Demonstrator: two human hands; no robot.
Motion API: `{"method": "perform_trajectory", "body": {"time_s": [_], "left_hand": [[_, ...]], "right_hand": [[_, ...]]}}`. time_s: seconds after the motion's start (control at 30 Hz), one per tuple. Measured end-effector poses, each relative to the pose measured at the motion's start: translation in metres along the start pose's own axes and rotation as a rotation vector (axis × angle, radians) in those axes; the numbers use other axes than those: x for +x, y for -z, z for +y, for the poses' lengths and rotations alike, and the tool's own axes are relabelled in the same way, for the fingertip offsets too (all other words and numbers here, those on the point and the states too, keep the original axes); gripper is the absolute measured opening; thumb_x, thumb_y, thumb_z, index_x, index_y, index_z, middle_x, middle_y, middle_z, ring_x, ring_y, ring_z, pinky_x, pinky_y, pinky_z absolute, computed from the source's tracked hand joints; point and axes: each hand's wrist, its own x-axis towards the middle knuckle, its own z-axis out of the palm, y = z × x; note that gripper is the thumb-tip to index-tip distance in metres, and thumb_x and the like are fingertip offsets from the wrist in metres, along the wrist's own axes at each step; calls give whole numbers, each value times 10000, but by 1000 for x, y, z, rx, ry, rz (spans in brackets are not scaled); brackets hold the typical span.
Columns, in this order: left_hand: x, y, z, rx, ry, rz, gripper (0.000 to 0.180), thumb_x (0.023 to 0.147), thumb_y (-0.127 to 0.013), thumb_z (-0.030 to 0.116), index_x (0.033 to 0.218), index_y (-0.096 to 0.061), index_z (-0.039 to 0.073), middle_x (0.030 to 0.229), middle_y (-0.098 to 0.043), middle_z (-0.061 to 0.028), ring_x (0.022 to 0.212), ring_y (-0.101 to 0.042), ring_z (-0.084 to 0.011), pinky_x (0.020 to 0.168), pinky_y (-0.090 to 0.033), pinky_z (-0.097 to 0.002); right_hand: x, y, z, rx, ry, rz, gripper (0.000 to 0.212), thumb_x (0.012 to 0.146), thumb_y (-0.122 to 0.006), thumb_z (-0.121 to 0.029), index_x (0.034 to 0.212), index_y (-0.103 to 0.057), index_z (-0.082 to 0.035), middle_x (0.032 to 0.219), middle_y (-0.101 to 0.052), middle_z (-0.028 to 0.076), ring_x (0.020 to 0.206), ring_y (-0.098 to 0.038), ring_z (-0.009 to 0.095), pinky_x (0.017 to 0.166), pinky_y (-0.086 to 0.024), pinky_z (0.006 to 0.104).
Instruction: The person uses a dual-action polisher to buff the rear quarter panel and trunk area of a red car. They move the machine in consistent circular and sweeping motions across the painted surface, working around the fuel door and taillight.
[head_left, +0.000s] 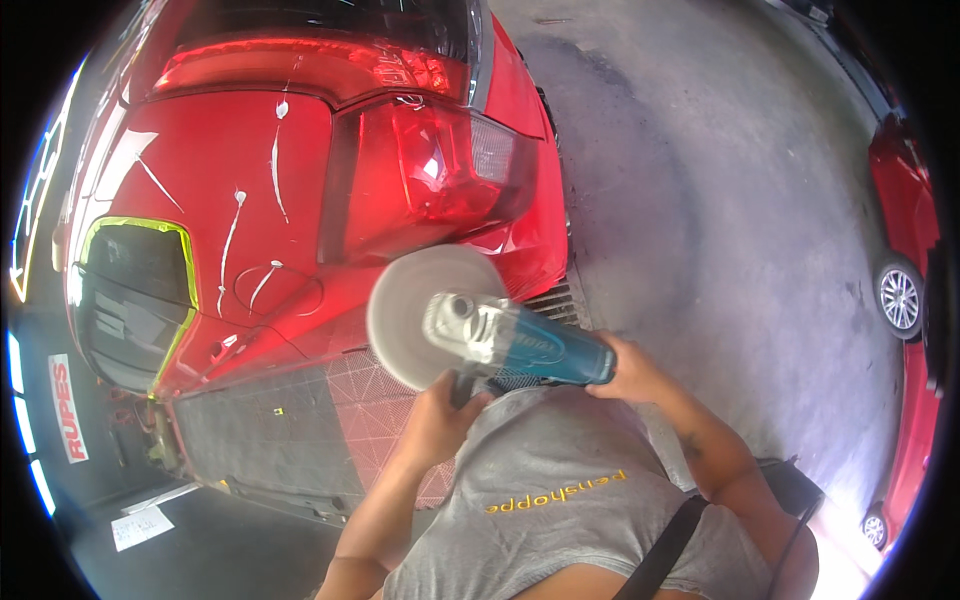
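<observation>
A teal, silver-headed polisher [520, 338] with a blurred, pale round pad [402, 312] slants near the red car [295, 185].

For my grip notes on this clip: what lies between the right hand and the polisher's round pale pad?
In the head view, the teal body and then the silver metal head lie between the right hand and the pad.

Left hand [437, 418] curled tight; right hand [632, 372] likewise, it seems, fingertips hidden; forearms [388, 503] angled inward.
</observation>
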Motion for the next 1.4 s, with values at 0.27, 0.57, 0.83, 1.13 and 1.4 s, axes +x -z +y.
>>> {"method": "perform_trajectory", "body": {"time_s": [0.27,0.57,0.83,1.13,1.4], "left_hand": [[116,-120,48,98,-214,-143,426,970,-788,305,1121,-648,-69,1033,-723,-341,1050,-707,-522,869,-547,-526],[151,-160,51,340,-199,-280,470,1001,-737,348,1141,-608,-82,1072,-729,-346,1064,-700,-538,926,-548,-576],[51,-66,9,288,-43,-108,410,972,-789,320,1097,-583,-12,942,-735,-284,959,-722,-503,821,-549,-545],[-1,25,-94,188,-2,102,382,953,-825,212,1258,-675,36,852,-732,-170,735,-680,-276,734,-546,-416],[30,35,-116,423,-182,-25,402,1014,-744,344,1292,-598,92,966,-789,-219,909,-766,-443,802,-601,-555]], "right_hand": [[-34,65,121,215,-236,51,905,682,-961,-129,1489,-563,-34,1297,-713,130,1168,-690,266,1036,-551,420],[-24,16,176,603,-537,-130,1093,677,-925,38,1641,-415,-41,1420,-663,149,1294,-646,277,1127,-516,417],[-3,-72,148,311,-158,-63,1150,684,-970,-344,1629,-404,-13,1449,-653,252,1313,-676,339,1136,-514,425],[62,-120,13,83,-37,-3,978,695,-946,-296,1542,-479,-155,1349,-718,212,1239,-693,442,1037,-572,520],[85,-222,55,249,-131,173,935,686,-955,-228,1512,-536,-100,1333,-734,176,1221,-716,368,1056,-565,450]]}}
